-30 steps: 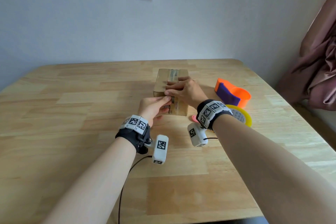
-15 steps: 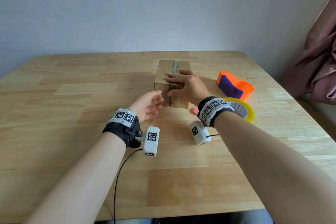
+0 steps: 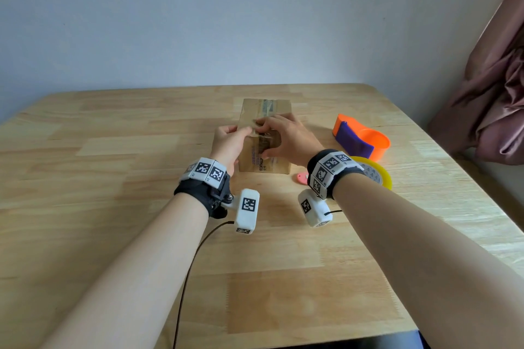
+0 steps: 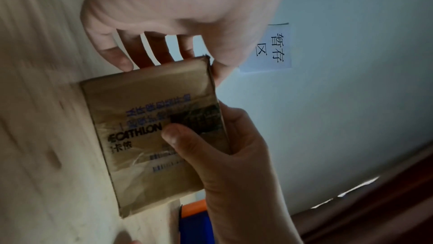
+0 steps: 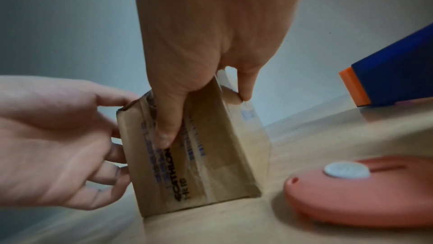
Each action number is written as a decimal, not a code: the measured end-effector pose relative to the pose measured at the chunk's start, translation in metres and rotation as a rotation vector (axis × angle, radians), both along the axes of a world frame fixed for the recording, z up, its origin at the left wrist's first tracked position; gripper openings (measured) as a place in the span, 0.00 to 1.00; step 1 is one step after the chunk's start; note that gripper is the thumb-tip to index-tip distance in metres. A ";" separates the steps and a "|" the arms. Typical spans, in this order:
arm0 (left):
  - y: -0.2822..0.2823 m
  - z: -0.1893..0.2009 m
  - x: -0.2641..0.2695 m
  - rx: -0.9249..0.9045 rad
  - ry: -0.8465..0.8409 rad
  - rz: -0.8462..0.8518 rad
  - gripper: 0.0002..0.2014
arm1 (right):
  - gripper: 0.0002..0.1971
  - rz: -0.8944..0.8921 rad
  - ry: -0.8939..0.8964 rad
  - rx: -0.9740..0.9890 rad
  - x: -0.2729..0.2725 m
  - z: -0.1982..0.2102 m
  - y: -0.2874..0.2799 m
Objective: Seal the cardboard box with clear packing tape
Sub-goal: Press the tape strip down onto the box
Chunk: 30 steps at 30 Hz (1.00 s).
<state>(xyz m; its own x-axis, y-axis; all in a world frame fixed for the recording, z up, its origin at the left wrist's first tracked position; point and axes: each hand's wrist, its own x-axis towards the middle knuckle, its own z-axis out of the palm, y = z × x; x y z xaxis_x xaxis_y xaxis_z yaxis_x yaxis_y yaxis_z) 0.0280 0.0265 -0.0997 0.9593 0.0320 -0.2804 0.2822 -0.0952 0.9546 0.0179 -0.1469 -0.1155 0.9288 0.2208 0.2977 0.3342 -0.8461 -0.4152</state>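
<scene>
A small brown cardboard box (image 3: 265, 167) with printed text stands mid-table, and a strip of clear tape (image 3: 268, 107) runs along its top. My left hand (image 3: 228, 140) holds its left side, with the fingers against the side and the thumb on the top edge. In the left wrist view the left hand (image 4: 164, 25) meets the box (image 4: 145, 109) at its corner. My right hand (image 3: 287, 140) grips the box from the right. Its thumb (image 5: 167, 131) presses the front face of the box (image 5: 211, 155), and its fingers curl over the top right edge.
An orange and purple tape dispenser (image 3: 360, 142) lies right of the box. A yellow-cored tape roll (image 3: 375, 174) sits behind my right wrist. A small pink round object (image 3: 302, 177) lies by the box's front right corner. A curtain (image 3: 496, 93) hangs beyond the table's right edge.
The left hand left the box's front edge, hung open near it half a second ago, and now holds the box's left side. The right hand has stayed on the box.
</scene>
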 end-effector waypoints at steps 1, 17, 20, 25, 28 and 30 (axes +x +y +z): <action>0.000 0.000 0.000 0.003 0.001 -0.001 0.17 | 0.26 -0.009 -0.008 0.034 0.001 -0.001 0.000; 0.004 -0.003 0.003 0.036 -0.008 -0.014 0.19 | 0.15 0.088 0.113 0.071 0.004 0.005 -0.010; 0.005 -0.003 0.003 0.037 0.000 -0.022 0.17 | 0.23 0.116 0.152 0.035 0.002 0.008 -0.015; 0.007 -0.002 0.004 0.019 0.034 -0.038 0.16 | 0.11 0.044 0.059 0.172 0.007 0.005 -0.006; 0.008 -0.002 0.004 0.010 0.064 -0.043 0.18 | 0.15 0.055 0.068 0.167 0.010 0.001 -0.006; 0.008 -0.003 0.002 -0.007 0.080 -0.044 0.19 | 0.19 0.080 0.087 0.147 0.008 0.001 -0.006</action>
<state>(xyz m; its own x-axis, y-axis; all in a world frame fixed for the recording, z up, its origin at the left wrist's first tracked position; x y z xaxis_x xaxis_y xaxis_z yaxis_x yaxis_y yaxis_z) 0.0301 0.0348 -0.1026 0.9343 -0.0117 -0.3562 0.3532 -0.1030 0.9299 0.0264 -0.1529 -0.1142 0.9337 0.2549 0.2516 0.3554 -0.7463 -0.5627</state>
